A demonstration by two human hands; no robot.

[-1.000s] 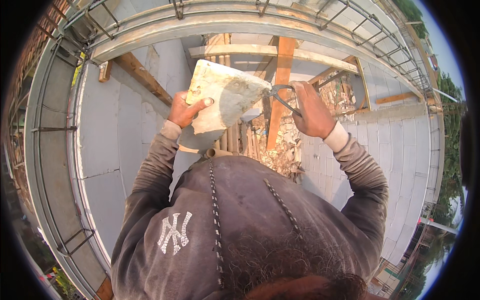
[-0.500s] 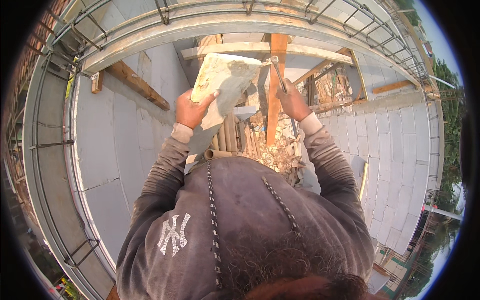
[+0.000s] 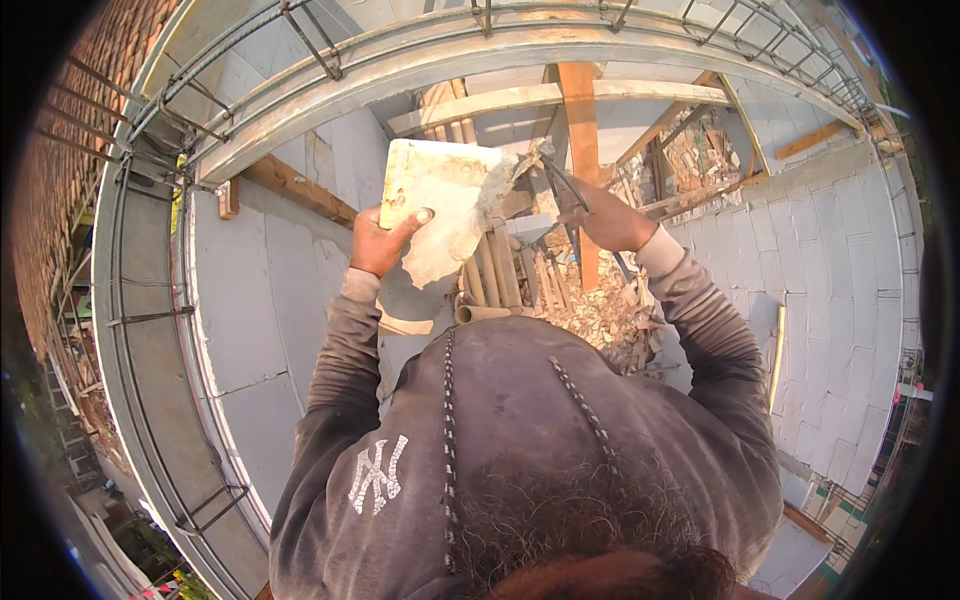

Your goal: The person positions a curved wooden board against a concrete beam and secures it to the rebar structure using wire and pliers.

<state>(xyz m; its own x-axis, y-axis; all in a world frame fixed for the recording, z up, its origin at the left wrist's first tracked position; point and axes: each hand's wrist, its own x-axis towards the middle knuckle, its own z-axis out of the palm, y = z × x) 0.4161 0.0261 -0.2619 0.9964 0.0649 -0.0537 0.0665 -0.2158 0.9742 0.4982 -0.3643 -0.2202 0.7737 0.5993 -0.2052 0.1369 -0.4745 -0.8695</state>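
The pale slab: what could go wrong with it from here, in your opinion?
The slab may slip, since the left grip holds it only at its left edge; it could then drop toward the rubble below. Its lower and right edges look ragged, so it might crack. The pincers, in the right grip, are close to the right edge, so chips could break off there.

A light-grey, mortar-jointed block wall stands right of the right fingers; a smooth pale-grey panelled wall, left of the left fingers; a long, weathered, curved-looking beam crosses beyond both; sunlit tan rubble covers the floor below; a red-brown tiled roof lies far left.
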